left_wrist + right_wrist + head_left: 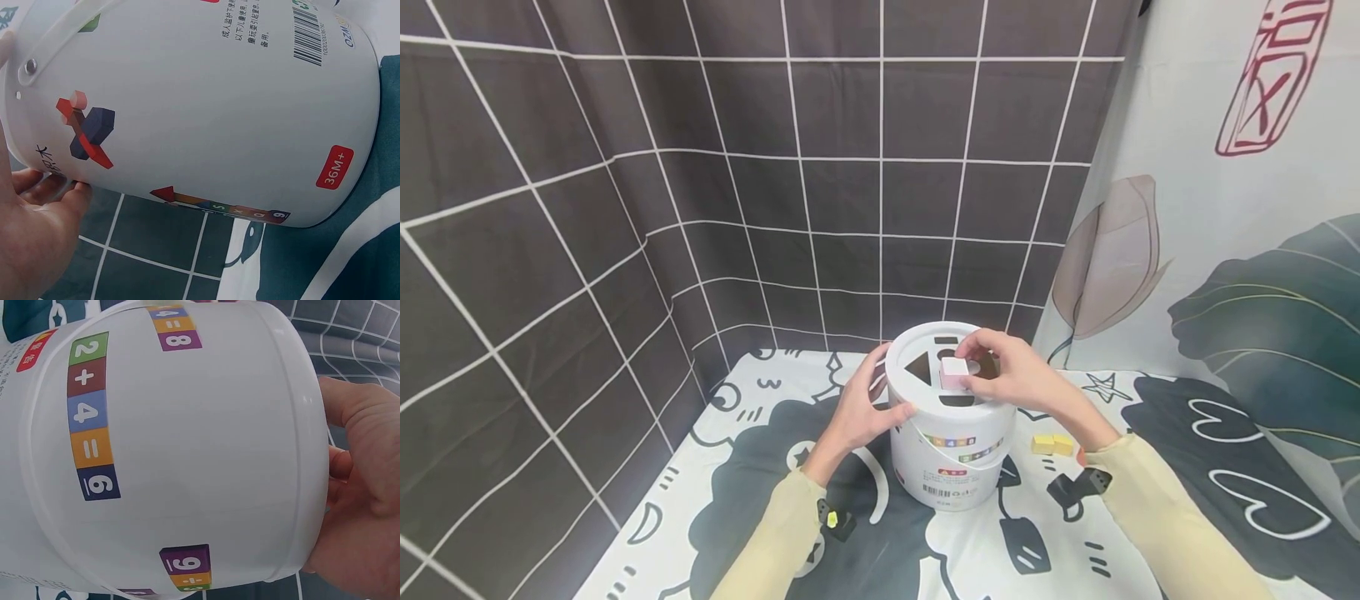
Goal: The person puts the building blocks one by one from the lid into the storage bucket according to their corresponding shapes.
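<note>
A white bucket [951,492] with printed number strips and a thin handle stands upright on the patterned cloth. Its white lid [912,395] has several cut-out holes, one of them triangular. My left hand [861,417] holds the bucket's left side near the rim, thumb toward me and fingers around the far side. Over the middle of the lid, my right hand [1021,377] pinches a pale pink block [953,375] with a whitish top between thumb and fingers. In the right wrist view the bucket wall hides the block and the fingertips.
Yellow blocks [1052,445] lie on the cloth right of the bucket, with a small orange-red thing [1081,457] partly behind the right sleeve. A dark curtain [835,192] with white grid lines hangs behind and at left; a pale leaf-printed curtain [1210,200] hangs at right.
</note>
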A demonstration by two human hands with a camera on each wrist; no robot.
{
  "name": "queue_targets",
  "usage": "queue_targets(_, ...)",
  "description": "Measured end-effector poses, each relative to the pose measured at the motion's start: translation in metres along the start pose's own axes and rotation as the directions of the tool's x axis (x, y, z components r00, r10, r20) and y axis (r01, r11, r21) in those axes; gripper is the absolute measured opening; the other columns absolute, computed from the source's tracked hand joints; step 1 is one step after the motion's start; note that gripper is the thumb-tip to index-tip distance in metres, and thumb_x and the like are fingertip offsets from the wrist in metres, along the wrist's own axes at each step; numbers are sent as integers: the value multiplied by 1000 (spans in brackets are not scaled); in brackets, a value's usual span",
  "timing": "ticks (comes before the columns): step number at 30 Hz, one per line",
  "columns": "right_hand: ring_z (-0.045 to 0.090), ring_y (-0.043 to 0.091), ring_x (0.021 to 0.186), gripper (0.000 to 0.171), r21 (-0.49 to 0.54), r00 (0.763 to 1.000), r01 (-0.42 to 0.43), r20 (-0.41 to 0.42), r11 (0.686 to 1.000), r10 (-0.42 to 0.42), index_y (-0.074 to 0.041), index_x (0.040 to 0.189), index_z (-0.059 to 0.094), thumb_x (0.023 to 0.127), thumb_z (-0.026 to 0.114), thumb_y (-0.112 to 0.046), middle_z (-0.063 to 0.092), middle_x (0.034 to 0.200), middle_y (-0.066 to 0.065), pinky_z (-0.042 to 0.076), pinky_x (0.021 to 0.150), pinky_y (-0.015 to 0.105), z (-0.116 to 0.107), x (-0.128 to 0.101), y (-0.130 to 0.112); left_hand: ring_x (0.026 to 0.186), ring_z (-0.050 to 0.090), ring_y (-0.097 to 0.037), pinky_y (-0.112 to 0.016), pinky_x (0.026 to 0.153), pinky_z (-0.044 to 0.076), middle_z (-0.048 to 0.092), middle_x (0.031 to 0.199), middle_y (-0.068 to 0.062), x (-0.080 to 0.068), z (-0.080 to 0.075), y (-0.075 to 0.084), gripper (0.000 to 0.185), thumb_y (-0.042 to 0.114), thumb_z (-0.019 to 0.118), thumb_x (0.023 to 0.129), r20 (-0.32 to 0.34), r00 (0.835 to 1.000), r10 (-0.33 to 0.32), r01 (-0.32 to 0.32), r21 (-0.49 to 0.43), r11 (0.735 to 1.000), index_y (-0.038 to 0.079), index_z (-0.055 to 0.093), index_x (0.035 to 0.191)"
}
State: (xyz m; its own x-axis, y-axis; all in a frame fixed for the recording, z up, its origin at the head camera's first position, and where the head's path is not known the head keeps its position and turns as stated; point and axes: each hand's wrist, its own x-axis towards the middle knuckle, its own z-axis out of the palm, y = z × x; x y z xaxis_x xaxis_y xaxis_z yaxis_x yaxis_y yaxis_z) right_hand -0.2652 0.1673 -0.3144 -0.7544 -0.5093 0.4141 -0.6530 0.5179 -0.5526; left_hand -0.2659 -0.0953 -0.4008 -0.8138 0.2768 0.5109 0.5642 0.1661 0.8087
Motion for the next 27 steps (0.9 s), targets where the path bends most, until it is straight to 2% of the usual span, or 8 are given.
queue_targets(6, 59, 27, 97, 42, -37, 999, 36, -25, 999, -37, -2, 114, 63, 77, 81, -4, 64, 109, 10, 50, 88, 49, 1, -2, 3, 138, 40, -41, -37, 113, 38, 32, 157, -18, 0, 1, 0, 108, 59, 78, 73, 5, 1000, -10, 10, 5, 1000, 4, 31, 154)
queue_targets(11, 56, 30, 100, 38, 3, 995, 38, -90, 999, -38, 0, 117, 61, 82, 76, -2, 63, 111, 14, 47, 88, 52, -5, -9, 7, 137, 41, -40, -37, 113, 38, 33, 156, -17, 0, 1, 0, 108, 60, 78, 73, 4, 1000, -6, 6, -7, 1000, 5, 33, 154)
queue_targets(16, 54, 28, 100, 33, 23, 987, 1, -160, 1000, 3, 1, 118, 61, 87, 72, -1, 63, 111, 14, 47, 86, 41, -15, -21, 14, 137, 42, -38, -38, 113, 38, 36, 154, -15, 0, 1, -1, 106, 59, 78, 73, 2, 1000, 4, -4, -14, 1000, 7, 34, 154)
queue_targets(20, 54, 25, 96, 29, 10, 980, -38, -195, 999, 39, 1, 117, 62, 89, 69, -1, 65, 108, 12, 44, 79, 31, -22, -33, 23, 137, 42, -38, -39, 113, 37, 38, 153, -14, 1, 0, -1, 103, 56, 79, 74, 2, 1000, 15, -15, -15, 1000, 8, 35, 153)
queue_targets(27, 55, 16, 94, 25, -18, 974, -121, -193, 993, 115, 0, 115, 63, 91, 66, -2, 65, 106, 10, 46, 78, 30, -28, -60, 44, 138, 42, -35, -36, 114, 36, 38, 153, -13, 1, 1, -2, 100, 49, 80, 75, 5, 1000, 14, -13, -21, 1000, 7, 35, 153)
